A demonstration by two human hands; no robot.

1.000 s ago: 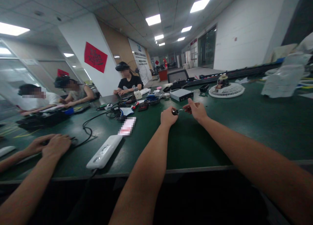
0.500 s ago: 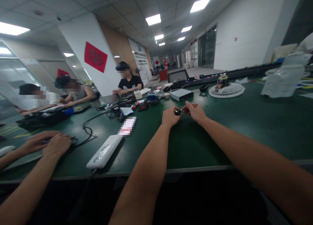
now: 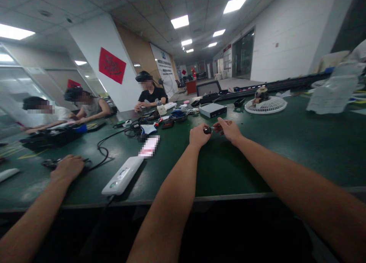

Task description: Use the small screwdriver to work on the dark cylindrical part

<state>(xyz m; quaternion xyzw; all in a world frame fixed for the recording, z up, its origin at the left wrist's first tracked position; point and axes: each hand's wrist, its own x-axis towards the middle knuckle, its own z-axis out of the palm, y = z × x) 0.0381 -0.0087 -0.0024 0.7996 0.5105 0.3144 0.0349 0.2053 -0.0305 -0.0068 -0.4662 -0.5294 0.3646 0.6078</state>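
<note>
My left hand is closed around a small, dark, rounded piece with a shiny metal end, too small to name. Its metal end points right, toward my right hand. The fingers of the right hand are pinched together close to that end. Whatever they may grip is too small to make out. Both hands are just above the green table, in front of a flat silver-grey box.
A white power strip and a phone lie left of my arms. Beyond are cables and a white fan grille. Nearby on the left, a co-worker's hand rests on a dark object. Several people sit across the table.
My hands stay almost in the same place, with the dark piece still in the left one. At the left, one of the co-worker's two hands has gone out of view.
</note>
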